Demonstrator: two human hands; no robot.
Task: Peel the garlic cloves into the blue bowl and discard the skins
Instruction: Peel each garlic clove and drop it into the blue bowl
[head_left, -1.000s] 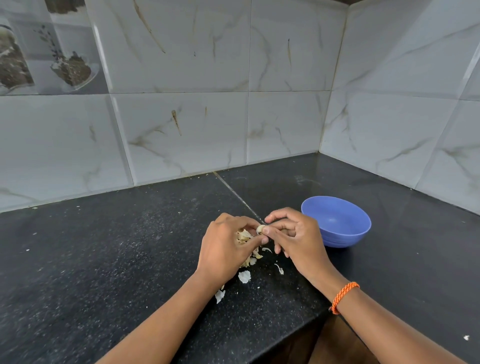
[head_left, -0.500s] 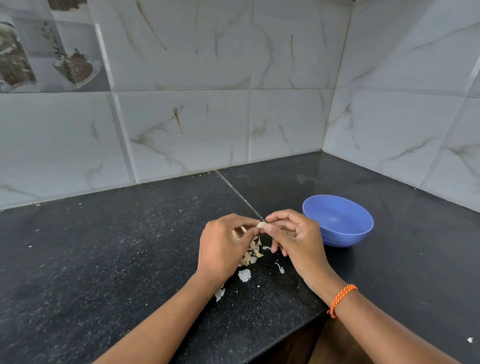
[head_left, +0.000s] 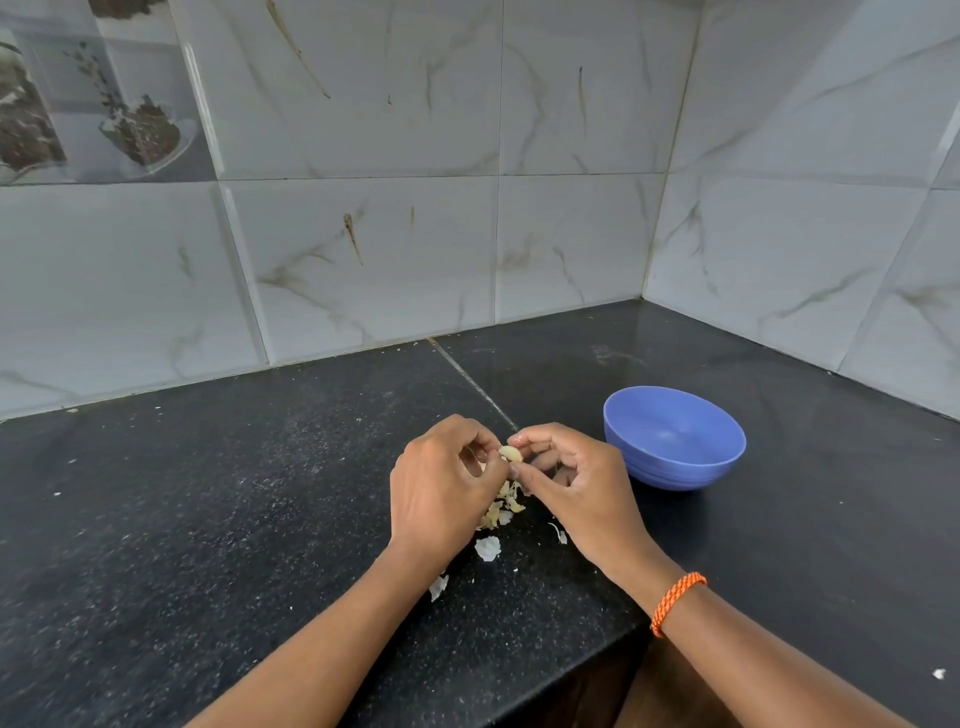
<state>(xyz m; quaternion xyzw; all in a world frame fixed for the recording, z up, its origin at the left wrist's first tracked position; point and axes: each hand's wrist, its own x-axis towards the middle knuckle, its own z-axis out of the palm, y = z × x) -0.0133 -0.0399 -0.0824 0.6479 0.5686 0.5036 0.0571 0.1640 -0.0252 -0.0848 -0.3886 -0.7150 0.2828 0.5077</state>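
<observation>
Pale glossy garlic clove (head_left: 510, 453), pinched between left hand (head_left: 447, 488) and right hand (head_left: 576, 483)

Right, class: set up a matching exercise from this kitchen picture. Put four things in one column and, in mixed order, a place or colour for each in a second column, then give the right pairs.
Things:
1. garlic clove
2. bowl
3. loose skins
4. wristband

Place or colour:
A. orange, on the right wrist
B. blue, on the counter right of the hands
C. pinched between the fingertips of both hands
D. scattered on the black counter under the hands

Pairs: 1-C, 2-B, 3-D, 4-A
</observation>
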